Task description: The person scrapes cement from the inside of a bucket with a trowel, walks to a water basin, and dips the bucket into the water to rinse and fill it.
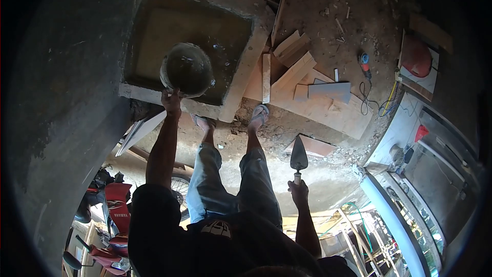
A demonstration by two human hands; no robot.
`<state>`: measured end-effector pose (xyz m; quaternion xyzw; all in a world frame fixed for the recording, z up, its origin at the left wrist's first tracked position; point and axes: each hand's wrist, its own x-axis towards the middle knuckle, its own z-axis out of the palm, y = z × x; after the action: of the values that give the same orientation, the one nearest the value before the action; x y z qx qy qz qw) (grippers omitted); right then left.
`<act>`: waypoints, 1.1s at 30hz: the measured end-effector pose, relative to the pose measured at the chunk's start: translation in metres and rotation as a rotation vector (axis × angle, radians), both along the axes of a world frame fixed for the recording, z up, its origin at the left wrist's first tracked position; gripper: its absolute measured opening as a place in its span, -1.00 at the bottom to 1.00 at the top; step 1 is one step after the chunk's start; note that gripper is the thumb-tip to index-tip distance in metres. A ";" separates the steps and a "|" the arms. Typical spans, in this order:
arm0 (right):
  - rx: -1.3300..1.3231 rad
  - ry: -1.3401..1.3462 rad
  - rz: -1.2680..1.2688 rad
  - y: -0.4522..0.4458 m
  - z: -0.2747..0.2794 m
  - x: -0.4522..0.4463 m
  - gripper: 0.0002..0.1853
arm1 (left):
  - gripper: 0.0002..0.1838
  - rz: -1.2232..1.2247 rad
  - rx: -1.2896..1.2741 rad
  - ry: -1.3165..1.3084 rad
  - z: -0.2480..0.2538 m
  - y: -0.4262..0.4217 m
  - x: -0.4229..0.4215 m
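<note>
My left hand [171,100] is closed on the near rim of a round, grey, cement-crusted bucket [169,74]. The bucket is over or in murky water [154,25] inside a rectangular concrete basin [238,79]; how deep it sits I cannot tell. Its inside looks dark, so its contents are unclear. Out to the right, my right hand [298,193] is wrapped round the pale handle of a pointed trowel [299,158]. The trowel's blade points away from me, apart from the basin.
Wood boards [294,74] and tile pieces [328,92] lie right of the basin. An angle grinder [364,64] with a cord rests on the dirt floor. A red motorcycle [118,205] stands behind at left, and a grey wall [66,97] rises along that side.
</note>
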<state>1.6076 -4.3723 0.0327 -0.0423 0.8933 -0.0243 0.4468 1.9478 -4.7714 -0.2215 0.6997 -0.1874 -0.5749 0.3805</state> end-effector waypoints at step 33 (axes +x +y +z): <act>0.001 0.003 -0.004 -0.027 0.017 -0.007 -0.71 | -0.76 0.163 0.105 0.307 -0.003 0.016 -0.022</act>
<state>1.6010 -4.3989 0.0495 -0.0403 0.8941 -0.0249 0.4453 1.9262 -4.7553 -0.2245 0.6353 -0.0395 -0.6513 0.4130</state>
